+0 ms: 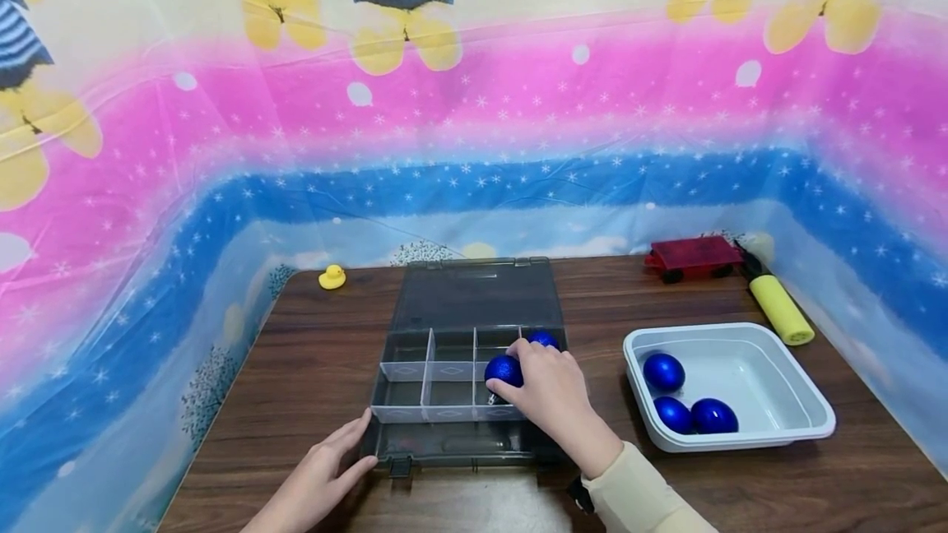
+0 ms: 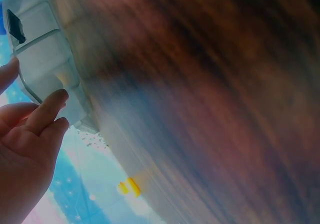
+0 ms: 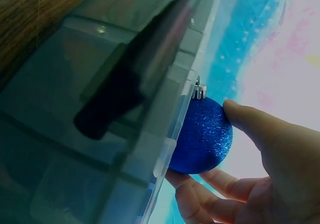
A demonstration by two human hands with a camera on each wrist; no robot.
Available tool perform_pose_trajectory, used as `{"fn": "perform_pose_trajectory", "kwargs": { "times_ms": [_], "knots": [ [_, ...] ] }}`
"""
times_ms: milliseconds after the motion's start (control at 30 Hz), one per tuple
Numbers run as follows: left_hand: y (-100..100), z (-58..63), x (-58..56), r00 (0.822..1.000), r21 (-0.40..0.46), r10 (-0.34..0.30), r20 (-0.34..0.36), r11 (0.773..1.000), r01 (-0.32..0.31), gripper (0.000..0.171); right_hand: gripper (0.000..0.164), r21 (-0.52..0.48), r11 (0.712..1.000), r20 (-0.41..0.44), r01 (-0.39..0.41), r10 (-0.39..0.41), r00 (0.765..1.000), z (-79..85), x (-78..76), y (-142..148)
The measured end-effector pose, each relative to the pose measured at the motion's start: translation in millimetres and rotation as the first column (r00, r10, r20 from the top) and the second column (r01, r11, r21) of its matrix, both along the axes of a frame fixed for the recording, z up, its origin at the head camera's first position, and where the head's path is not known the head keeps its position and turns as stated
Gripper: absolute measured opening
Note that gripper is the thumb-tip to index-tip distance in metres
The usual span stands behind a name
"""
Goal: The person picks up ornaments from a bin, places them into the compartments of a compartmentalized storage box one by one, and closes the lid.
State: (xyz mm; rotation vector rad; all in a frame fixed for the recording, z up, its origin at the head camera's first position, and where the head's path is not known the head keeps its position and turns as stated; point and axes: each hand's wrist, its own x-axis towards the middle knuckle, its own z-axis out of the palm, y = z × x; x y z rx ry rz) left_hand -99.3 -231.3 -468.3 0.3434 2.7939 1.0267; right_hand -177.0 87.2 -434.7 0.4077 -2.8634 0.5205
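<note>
My right hand [image 1: 551, 385] pinches a glittery blue bauble [image 1: 504, 371] between thumb and fingers, over the right part of a dark see-through divider box [image 1: 474, 455]. In the right wrist view the bauble [image 3: 202, 139] overlaps the box's edge, its silver cap pointing up. Another blue bauble [image 1: 543, 339] sits in the back right compartment, partly behind the hand. My left hand [image 1: 326, 463] rests with extended fingers against the box's front left corner. The box lies with its lid [image 1: 477, 294] folded back. A dark elongated shape [image 3: 135, 79] shows through the box's wall in the right wrist view.
To the right stands a white tub [image 1: 778, 434] with three blue baubles [image 1: 664, 373] at its left side. Behind it are a red toy wagon [image 1: 696, 257] and a yellow cylinder [image 1: 781, 309] with a black end. A yellow rubber duck [image 1: 332, 277] stands at the back left.
</note>
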Motion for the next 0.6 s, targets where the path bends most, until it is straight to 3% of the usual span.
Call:
{"fn": "perform_pose_trajectory", "kwargs": {
  "times_ms": [600],
  "knots": [
    [-0.7,-0.3,-0.2,1.0,0.003,-0.013,-0.009,1.0,0.013,0.064,0.055,0.064,0.998,-0.013,-0.008,0.009,1.0,-0.4,-1.9,-4.7]
  ]
}}
